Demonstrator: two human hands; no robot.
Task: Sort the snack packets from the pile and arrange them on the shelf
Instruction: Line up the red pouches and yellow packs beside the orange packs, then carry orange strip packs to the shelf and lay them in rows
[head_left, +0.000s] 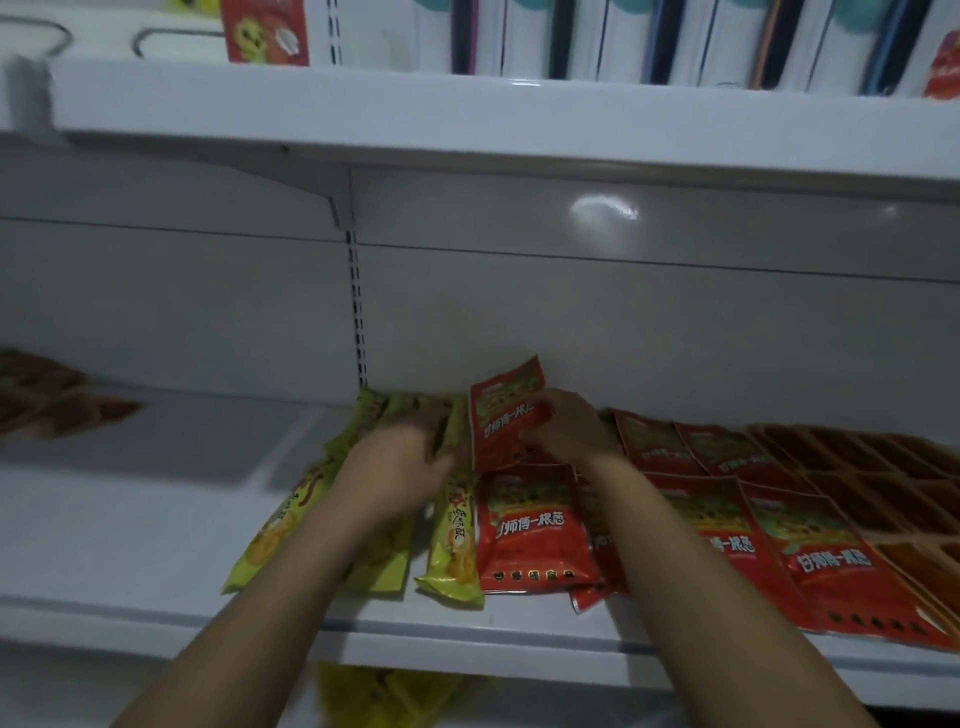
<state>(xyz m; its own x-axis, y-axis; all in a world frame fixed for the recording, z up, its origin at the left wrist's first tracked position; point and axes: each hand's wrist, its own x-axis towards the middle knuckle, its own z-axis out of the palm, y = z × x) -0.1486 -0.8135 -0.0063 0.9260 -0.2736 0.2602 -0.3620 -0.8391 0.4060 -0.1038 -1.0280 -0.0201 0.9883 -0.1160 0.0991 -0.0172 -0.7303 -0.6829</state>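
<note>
White shelf (156, 530), right hand (566, 431) pinching red packet (506, 415)

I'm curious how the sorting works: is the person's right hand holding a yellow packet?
No, the right hand pinches a red packet, lifted above other red packets lying on the shelf.

White metal shelving (171, 301), dim light.
Upper shelf (467, 119) over lower shelf (156, 519); plain back panel (649, 332) w/ slotted upright (358, 312) + bracket (340, 200); glare spot (602, 210) on panel, R of ctr.
</note>
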